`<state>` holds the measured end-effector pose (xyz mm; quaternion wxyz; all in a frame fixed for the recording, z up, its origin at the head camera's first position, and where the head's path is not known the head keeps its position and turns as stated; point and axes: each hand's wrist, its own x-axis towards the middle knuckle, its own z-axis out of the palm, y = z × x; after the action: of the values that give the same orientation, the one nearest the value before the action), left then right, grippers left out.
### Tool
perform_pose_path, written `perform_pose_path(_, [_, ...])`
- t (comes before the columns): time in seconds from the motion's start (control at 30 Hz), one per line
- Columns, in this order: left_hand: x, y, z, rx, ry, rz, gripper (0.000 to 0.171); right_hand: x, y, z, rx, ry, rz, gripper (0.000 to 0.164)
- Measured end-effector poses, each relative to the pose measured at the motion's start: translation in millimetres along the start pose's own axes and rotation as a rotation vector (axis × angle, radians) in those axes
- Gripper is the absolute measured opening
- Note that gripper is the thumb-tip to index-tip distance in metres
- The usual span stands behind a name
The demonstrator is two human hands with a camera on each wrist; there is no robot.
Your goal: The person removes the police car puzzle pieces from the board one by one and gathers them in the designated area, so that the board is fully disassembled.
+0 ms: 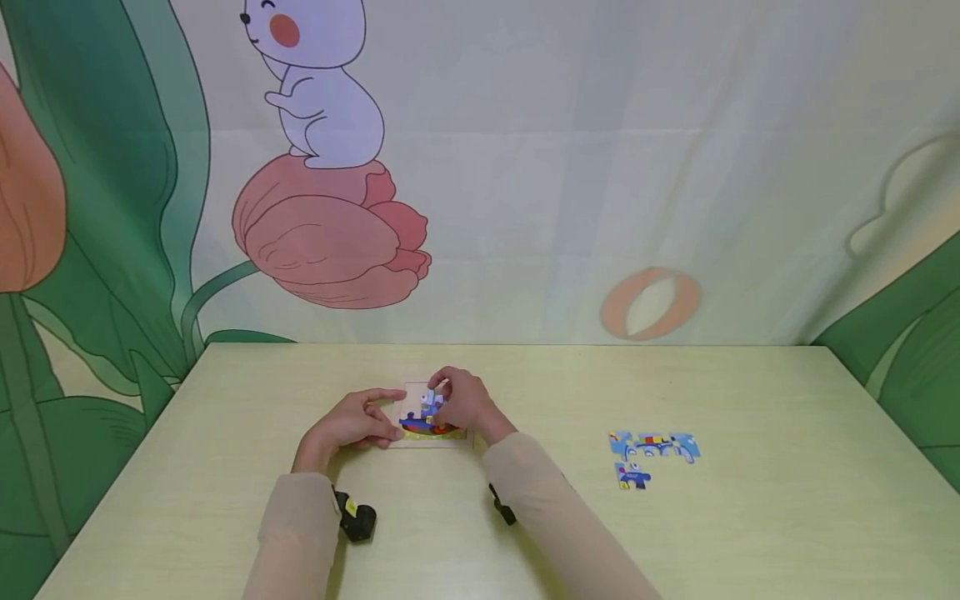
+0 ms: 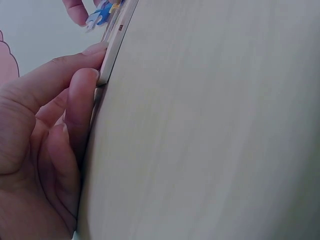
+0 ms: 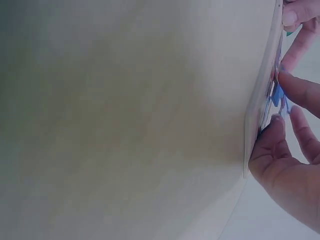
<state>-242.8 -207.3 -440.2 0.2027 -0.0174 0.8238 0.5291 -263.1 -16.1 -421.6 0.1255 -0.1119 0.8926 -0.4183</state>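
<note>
A small jigsaw puzzle board point(image 1: 431, 444) with a pale border lies toward the back of the table, left of centre. Colourful pieces fill its lower part. My left hand point(image 1: 358, 419) holds the board's left side, index finger by the upper corner and thumb by the lower one; in the left wrist view, thumb and fingertip meet at the board's edge. Over the board, my right hand point(image 1: 467, 403) pinches a blue and white puzzle piece point(image 1: 431, 401). That piece point(image 2: 103, 14) stands tilted up from the board in the left wrist view. The right fingers partly hide the board's right half.
Several loose puzzle pieces point(image 1: 654, 444) lie to the right on the light wooden table point(image 1: 750, 533), with another piece point(image 1: 632, 477) just in front of them. A printed curtain point(image 1: 525, 208) hangs behind the table's back edge. Both wrists carry black cameras.
</note>
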Motion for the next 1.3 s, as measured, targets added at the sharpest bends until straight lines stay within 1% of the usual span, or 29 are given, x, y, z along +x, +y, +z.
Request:
perform_pose_path(0.17, [0.7, 0.1, 0.3, 0.005, 0.005, -0.003, 0.060, -1.7, 2.8, -2.6, 0.070, 0.000, 0.005, 0.039])
perform_pose_path(0.37, [0.7, -0.1, 0.5, -0.008, 0.006, -0.011, 0.060, -1.4, 7.2, -6.5, 0.170, 0.012, 0.028, 0.032])
perform_pose_path(0.43, [0.0, 0.2, 0.2, -0.012, 0.004, -0.012, 0.060, -0.4, 7.6, -6.2, 0.183, 0.014, 0.038, 0.030])
perform_pose_path(0.63, [-2.6, 2.2, -0.9, -0.008, 0.004, -0.008, 0.060, 0.7, 5.1, -4.8, 0.147, 0.009, 0.047, 0.031])
perform_pose_path(0.73, [-2.8, 2.6, -0.6, -0.003, 0.004, -0.006, 0.060, 0.5, 5.8, -5.2, 0.156, 0.018, 0.056, 0.031])
perform_pose_path(0.87, [-1.4, 2.1, 1.0, 0.001, 0.005, -0.010, 0.059, -0.6, 9.6, -8.1, 0.215, 0.039, 0.078, 0.033])
perform_pose_path(0.97, [-0.2, 1.6, 2.7, 0.001, 0.011, -0.018, 0.059, -1.1, 14.3, -10.9, 0.262, 0.040, 0.075, 0.034])
perform_pose_path(1.13, [0.2, 1.4, 4.7, 0.006, 0.021, -0.026, 0.059, -7.6, 24.9, -20.3, 0.348, 0.009, 0.065, 0.036])
perform_pose_path(1.2, [-0.1, 1.4, 3.9, 0.010, 0.021, -0.022, 0.060, -13.5, 29.6, -28.3, 0.395, -0.014, 0.069, 0.037])
perform_pose_path(1.3, [-0.9, 1.1, 0.7, 0.013, 0.020, -0.015, 0.061, -24.7, 37.2, -44.2, 0.455, -0.047, 0.049, 0.040])
